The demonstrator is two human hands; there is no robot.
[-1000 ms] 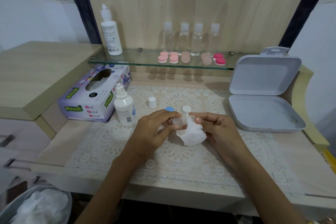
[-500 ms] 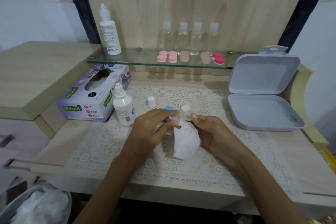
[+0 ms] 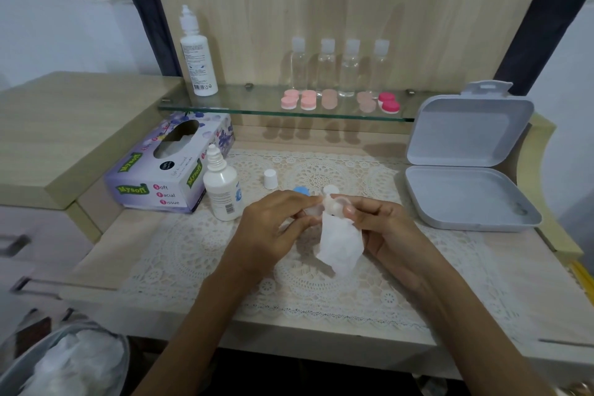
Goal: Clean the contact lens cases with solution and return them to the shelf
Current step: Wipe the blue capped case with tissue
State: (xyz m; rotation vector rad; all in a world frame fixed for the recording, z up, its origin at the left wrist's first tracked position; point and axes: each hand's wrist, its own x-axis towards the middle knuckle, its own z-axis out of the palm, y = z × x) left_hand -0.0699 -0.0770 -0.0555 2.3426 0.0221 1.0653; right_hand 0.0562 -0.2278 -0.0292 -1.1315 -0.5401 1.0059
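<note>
Over the lace mat (image 3: 199, 251), tissue (image 3: 339, 243) hangs lower than a second ago.

A pale wood desk (image 3: 106, 254) carries a white lace mat (image 3: 199, 244) across most of its top. On the mat stand a small white solution bottle (image 3: 222, 193), its loose white cap (image 3: 270, 178) and a blue lid (image 3: 301, 191); an open grey box (image 3: 469, 196) lies at the right, a tissue box (image 3: 170, 170) at the left. Above, a glass shelf (image 3: 257, 106) holds a tall white bottle (image 3: 196, 55), four clear bottles (image 3: 337, 67) and pink lens cases (image 3: 299, 100) in a row.
</note>
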